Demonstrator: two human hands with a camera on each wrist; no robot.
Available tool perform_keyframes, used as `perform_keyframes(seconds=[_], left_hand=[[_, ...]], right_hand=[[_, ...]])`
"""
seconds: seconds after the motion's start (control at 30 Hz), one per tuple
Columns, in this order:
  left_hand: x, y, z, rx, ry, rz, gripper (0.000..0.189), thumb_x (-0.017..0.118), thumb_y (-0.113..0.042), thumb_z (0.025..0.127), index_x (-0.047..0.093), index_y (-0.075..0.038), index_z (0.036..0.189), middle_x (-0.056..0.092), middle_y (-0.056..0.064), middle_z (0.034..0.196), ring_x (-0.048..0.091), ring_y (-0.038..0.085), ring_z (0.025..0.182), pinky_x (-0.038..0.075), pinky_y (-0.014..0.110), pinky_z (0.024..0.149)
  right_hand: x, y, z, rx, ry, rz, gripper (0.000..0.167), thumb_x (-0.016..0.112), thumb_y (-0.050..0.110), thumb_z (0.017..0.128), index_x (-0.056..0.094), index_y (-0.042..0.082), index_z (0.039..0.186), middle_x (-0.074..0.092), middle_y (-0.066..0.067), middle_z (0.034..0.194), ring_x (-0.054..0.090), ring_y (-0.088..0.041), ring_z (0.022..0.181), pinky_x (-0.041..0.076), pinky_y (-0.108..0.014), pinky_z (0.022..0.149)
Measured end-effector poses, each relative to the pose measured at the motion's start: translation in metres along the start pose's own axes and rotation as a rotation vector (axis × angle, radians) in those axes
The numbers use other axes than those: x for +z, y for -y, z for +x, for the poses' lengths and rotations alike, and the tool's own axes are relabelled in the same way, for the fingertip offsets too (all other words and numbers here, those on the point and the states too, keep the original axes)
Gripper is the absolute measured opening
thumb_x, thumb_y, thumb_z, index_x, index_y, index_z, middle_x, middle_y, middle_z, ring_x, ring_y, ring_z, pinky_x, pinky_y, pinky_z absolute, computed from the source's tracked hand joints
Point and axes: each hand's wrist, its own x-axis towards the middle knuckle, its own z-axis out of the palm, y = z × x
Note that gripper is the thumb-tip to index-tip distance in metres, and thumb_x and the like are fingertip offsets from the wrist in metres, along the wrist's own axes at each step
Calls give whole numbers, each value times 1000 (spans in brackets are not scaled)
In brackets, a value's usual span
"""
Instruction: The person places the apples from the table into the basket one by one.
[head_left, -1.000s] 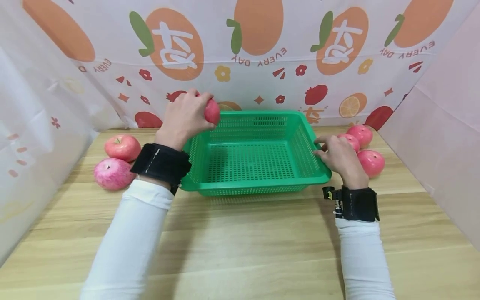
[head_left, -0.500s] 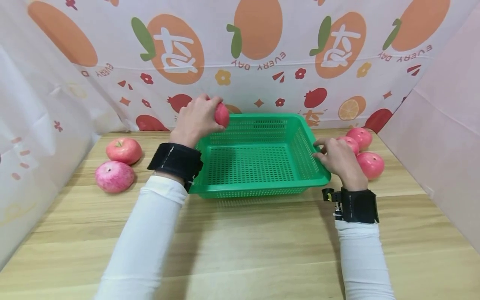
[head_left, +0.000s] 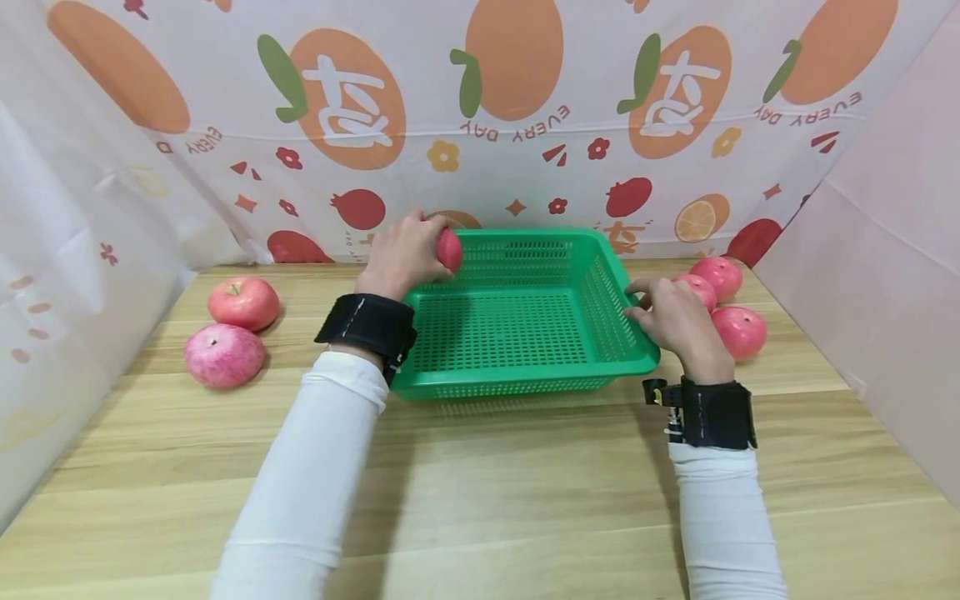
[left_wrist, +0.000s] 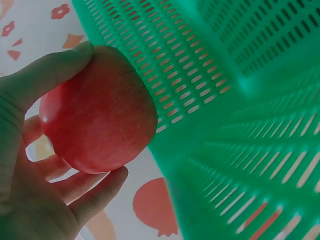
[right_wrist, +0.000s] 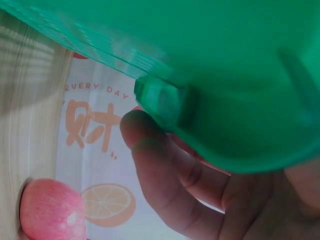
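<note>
My left hand (head_left: pixel 403 257) holds a red apple (head_left: pixel 449 250) above the left end of a green plastic basket (head_left: pixel 517 382). In the left wrist view the thumb lies on one side of the apple (left_wrist: pixel 102 112) and the fingers curve round the other, with the basket's slotted wall (left_wrist: pixel 170 65) close behind. My right hand (head_left: pixel 678 323) grips the basket's right rim. Seen from the right wrist, its fingers (right_wrist: pixel 155 167) curl under the rim's edge. No fruit shows inside the basket.
To the left on the wooden table (head_left: pixel 525 500) are a red apple (head_left: pixel 243 302) and a pinker, streaked apple (head_left: pixel 224 356). Three more, including a front apple (head_left: pixel 740 333) and a back apple (head_left: pixel 717 277), sit beside my right hand. A fruit-print curtain (head_left: pixel 517 183) closes off the back.
My left hand has moved right and a little down with the apple, from the basket's left corner to over its left end. The right hand has stayed on the rim.
</note>
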Motion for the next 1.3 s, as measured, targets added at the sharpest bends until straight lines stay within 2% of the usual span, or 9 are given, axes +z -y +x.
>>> perform_keyframes(seconds=[0.23,0.5,0.77,0.9,1.17,1.3], left_hand=[[6,3,2,-5,28,102,75,86,-23,78,54,-5,144,57,26,126,60,43,102,54,57,81],[13,-1,7,-7,79,136,74,85,-25,80,53,-5,143,55,26,128,52,44,114,52,58,84],[23,7,8,-38,120,57,67,85,-19,78,56,-5,137,57,26,126,54,42,112,50,58,87],[27,9,7,-55,154,23,72,86,-17,79,54,-4,141,56,26,129,53,42,113,51,59,88],[29,5,7,-86,220,14,77,84,-11,80,49,-5,148,54,26,129,50,42,113,49,59,90],[30,2,7,-85,250,18,72,82,-8,81,51,-4,145,54,26,127,50,42,111,50,58,88]], right_hand=[[0,0,0,7,11,7,39,67,5,97,60,-13,130,67,-33,108,65,-42,92,54,-51,82],[-1,-4,-3,21,9,13,39,66,4,97,59,-13,131,66,-33,108,65,-42,90,55,-51,81],[0,-2,-3,11,0,11,38,67,5,96,60,-13,130,67,-31,107,64,-41,90,55,-50,81],[0,-1,-2,8,0,18,38,67,4,96,60,-13,129,67,-32,107,64,-41,91,55,-51,82],[0,-1,-2,13,1,24,37,67,4,97,61,-12,129,67,-32,107,64,-42,91,55,-51,82],[-1,-1,-2,5,-1,19,37,68,4,96,61,-13,128,67,-31,105,65,-41,90,55,-51,82]])
